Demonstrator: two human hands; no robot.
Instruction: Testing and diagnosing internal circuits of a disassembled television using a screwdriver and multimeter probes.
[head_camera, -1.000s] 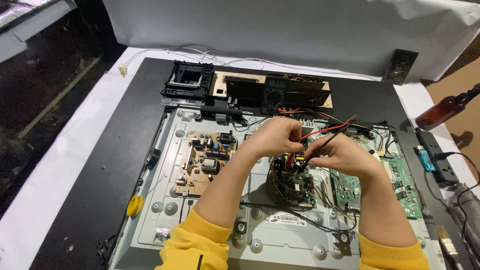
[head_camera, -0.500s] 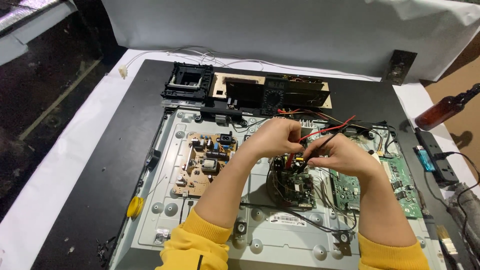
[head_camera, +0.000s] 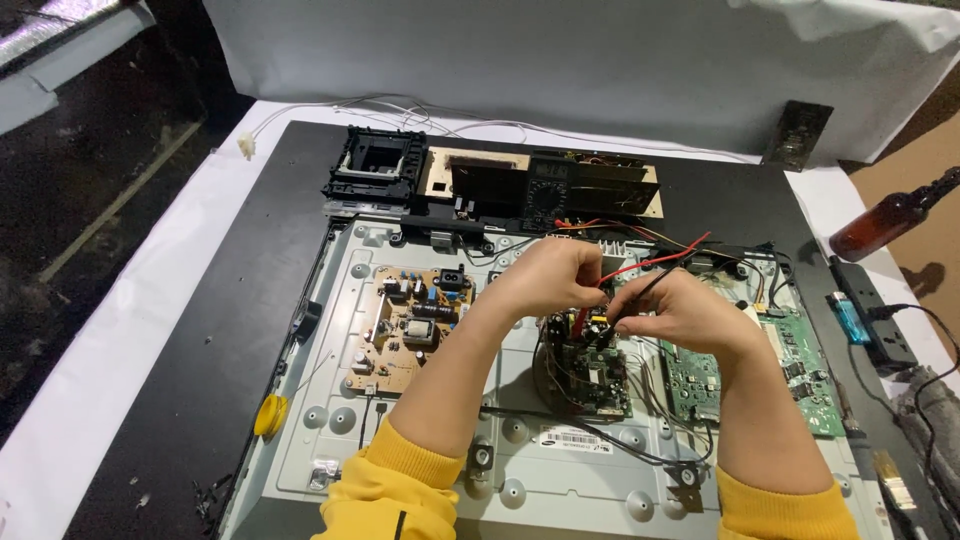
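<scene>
Nothing has shifted: my left hand (head_camera: 548, 277) pinches the red probe (head_camera: 580, 322), my right hand (head_camera: 680, 312) the black probe (head_camera: 632, 298), both touching the small board (head_camera: 590, 372); probing unfinished.

Brown bottle (head_camera: 893, 217) far right; blue lighter (head_camera: 846, 318) nearby; yellow disc (head_camera: 269, 416) left.

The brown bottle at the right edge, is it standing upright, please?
No, the brown bottle lies tilted on its side on the brown surface, its neck pointing up to the right.
</scene>
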